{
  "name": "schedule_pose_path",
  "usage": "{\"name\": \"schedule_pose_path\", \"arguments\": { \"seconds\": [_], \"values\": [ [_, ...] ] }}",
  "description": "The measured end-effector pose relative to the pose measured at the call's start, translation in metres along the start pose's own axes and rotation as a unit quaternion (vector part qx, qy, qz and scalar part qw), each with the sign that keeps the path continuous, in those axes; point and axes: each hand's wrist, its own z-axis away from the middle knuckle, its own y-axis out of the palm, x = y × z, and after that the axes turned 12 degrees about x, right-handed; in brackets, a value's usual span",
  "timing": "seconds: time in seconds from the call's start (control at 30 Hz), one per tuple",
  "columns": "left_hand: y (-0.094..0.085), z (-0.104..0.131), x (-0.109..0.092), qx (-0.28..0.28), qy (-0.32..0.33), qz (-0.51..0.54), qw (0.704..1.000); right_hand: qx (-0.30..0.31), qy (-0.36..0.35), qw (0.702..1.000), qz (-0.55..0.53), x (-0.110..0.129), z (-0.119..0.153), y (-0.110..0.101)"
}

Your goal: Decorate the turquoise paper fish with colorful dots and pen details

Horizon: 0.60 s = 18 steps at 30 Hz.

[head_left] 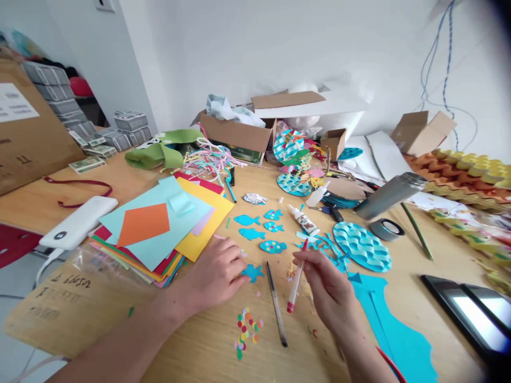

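My left hand (215, 274) rests on the table with fingers curled, thumb and fingertips closed at the edge of a blue paper fish (254, 273). Between the thumb and fingers of my right hand (329, 290) is a red pen (296, 282) with a clear barrel, held tilted above the table. A second, dark-ended pen (276, 306) lies between the hands. Colourful paper dots (245, 331) are scattered nearer me. Beyond the hands lie several more blue fish, among them a dotted fish (273, 247) and a plain fish (252, 234).
Coloured paper sheets (143, 223) and a white power bank (77, 222) are at left. A glue bottle (304, 220), woven blue oval (362, 247), tape roll (387, 229), metal flask (391, 195), cut blue sheet (399, 330) and dark device (467, 314) lie right. Cardboard boxes (235, 131) stand behind.
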Motion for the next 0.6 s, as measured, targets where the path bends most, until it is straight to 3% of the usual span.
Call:
{"name": "schedule_pose_path", "arguments": {
  "seconds": [0.13, 0.23, 0.4, 0.6],
  "values": [
    [0.0, 0.001, -0.002, 0.036, 0.005, -0.016, 0.999, -0.023, -0.001, 0.998, -0.054, 0.001, 0.004, 0.004],
    [0.001, 0.001, -0.001, 0.052, 0.006, -0.006, 0.999, -0.017, -0.025, 1.0, -0.002, 0.007, 0.004, 0.005],
    [0.003, 0.003, -0.001, 0.07, 0.0, -0.012, 0.997, 0.111, -0.098, 0.982, 0.113, 0.011, 0.001, 0.012],
    [0.004, 0.003, -0.002, 0.073, -0.005, -0.029, 0.997, 0.197, -0.083, 0.965, 0.151, 0.002, 0.004, 0.028]
  ]
}}
